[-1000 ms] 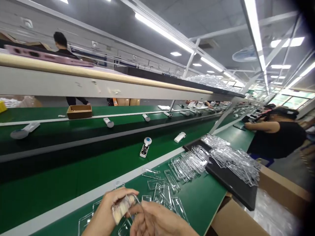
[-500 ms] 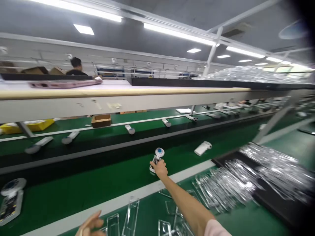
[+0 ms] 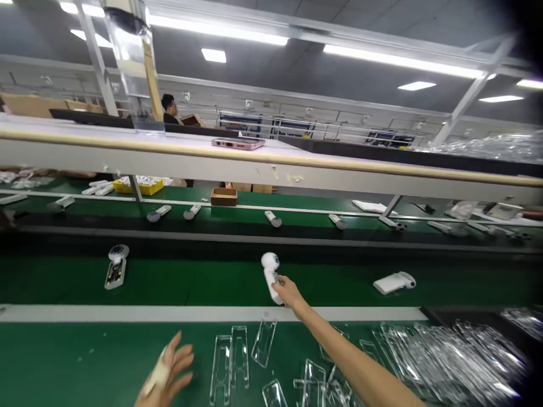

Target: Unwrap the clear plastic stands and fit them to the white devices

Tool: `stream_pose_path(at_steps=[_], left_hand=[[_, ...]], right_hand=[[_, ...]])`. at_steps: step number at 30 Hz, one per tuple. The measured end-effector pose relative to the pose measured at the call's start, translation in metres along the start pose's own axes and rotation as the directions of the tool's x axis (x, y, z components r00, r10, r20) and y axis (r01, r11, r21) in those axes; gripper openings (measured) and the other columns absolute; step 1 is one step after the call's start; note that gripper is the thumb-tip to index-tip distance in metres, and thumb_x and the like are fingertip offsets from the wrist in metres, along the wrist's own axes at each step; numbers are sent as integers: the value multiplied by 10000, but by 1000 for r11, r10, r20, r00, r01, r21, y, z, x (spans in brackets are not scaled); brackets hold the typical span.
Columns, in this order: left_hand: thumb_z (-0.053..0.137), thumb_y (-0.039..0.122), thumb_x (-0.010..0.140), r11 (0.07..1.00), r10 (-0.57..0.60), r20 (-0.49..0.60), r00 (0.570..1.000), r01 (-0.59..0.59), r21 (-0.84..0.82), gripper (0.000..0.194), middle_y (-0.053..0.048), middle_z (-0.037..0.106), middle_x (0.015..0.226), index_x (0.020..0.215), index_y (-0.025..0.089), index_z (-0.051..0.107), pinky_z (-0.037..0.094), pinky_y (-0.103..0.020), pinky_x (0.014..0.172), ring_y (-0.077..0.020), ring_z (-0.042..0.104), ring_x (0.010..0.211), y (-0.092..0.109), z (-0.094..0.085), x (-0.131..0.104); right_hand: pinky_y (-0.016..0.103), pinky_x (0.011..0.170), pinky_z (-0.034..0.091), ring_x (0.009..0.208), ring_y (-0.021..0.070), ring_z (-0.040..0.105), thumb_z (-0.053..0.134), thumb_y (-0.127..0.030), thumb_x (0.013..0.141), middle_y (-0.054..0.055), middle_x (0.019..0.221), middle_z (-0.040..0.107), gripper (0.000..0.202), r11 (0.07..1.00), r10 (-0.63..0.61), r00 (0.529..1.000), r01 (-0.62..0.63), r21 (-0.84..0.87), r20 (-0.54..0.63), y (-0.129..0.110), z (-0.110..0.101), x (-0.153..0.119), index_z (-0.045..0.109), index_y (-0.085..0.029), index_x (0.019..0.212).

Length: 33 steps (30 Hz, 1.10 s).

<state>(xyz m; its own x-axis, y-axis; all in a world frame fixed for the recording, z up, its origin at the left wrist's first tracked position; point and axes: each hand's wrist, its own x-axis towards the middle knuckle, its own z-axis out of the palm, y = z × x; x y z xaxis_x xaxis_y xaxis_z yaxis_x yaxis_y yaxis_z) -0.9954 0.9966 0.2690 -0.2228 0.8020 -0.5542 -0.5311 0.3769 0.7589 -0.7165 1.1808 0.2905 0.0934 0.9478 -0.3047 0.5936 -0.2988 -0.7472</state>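
My right hand [image 3: 289, 291] grips a white device with a round head [image 3: 271, 277], tilted above the green belt. Over the green table at the lower left, my left hand [image 3: 166, 370] has its fingers apart and holds nothing; something pale is wrapped at the base of its thumb. Just right of it lie clear plastic frames [image 3: 220, 367]. A similar device with exposed insides [image 3: 116, 268] rests on the belt to the left, and a closed white one [image 3: 392, 282] to the right.
A heap of clear frames [image 3: 449, 362] lies at the lower right. Several white devices sit along the far belt. Overhead, a shelf [image 3: 271, 164] bears a pink phone [image 3: 238, 143] and a clear container [image 3: 138, 73]. A person [image 3: 169, 110] is in the background.
The view has swung left and levelled. My right hand has turned the device, so its white casing now shows instead of its open inside. More of my left hand is visible.
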Motion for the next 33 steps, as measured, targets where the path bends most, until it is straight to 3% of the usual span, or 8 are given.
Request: stream_pose_path(at_steps=[3,6,9,14,22,27,30,33], left_hand=[[551,637,726,988,19,132,991,2,-157,868,-203,466,1321,1403,192,237,368,-475,1004,-332,416,1246,20,28,-2],[555,586,762,961,53,310,949,35,-273,697,-199,600,1141,1286,160,381,407,-478,953,-314,547,1108,40,48,-12],[658,465,735,936,131,318,939,-11,-351,446,-118,681,898,1030,150,545,457,-441,898,-267,633,913,49,53,-25],[648,365,756,908,230,277,933,-103,-406,306,-109,690,920,966,145,610,459,-449,911,-266,618,948,51,46,-37],[671,378,711,925,260,464,847,-80,-373,426,-162,615,1168,1046,118,638,358,-484,1025,-358,417,1235,49,49,-42],[686,370,690,911,301,404,864,-135,-389,469,-144,645,1122,1093,140,621,360,-494,1025,-351,459,1202,51,52,-44],[709,363,670,924,287,382,879,-148,-352,522,-140,667,1073,1127,134,606,349,-451,1044,-329,506,1159,52,55,-43],[678,444,699,927,305,376,875,-183,-326,559,-137,637,1140,1167,153,583,356,-443,1035,-326,482,1184,50,58,-43]], right_hand=[[270,898,449,1028,177,585,558,-143,756,61,1153,615,465,975,-219,962,209,71,165,-19,33,-78,489,-159,1215],[333,917,434,1033,216,575,560,-162,698,43,1176,601,583,875,-483,824,465,134,295,-34,58,-154,463,-220,1270],[370,909,424,1050,239,550,544,-210,723,43,1224,548,663,839,-527,777,541,63,343,-41,66,-199,366,-281,1357],[390,861,427,1022,254,519,443,-346,848,86,1123,510,606,899,-409,891,431,-81,198,-46,63,-207,255,-259,1417],[377,740,467,920,245,531,382,-357,901,69,1031,505,516,852,-467,860,500,-156,208,-73,74,-217,256,-355,1401],[417,852,448,1048,268,508,413,-336,895,76,1183,485,571,829,-533,840,542,-137,102,-57,91,-217,187,-388,1417],[374,785,472,998,254,557,344,-357,925,73,1211,499,602,877,-461,865,478,-45,198,-45,96,-214,19,-390,1431],[371,748,469,892,245,585,359,-366,922,70,1105,537,612,899,-408,877,434,-54,254,-44,89,-210,22,-383,1432]])
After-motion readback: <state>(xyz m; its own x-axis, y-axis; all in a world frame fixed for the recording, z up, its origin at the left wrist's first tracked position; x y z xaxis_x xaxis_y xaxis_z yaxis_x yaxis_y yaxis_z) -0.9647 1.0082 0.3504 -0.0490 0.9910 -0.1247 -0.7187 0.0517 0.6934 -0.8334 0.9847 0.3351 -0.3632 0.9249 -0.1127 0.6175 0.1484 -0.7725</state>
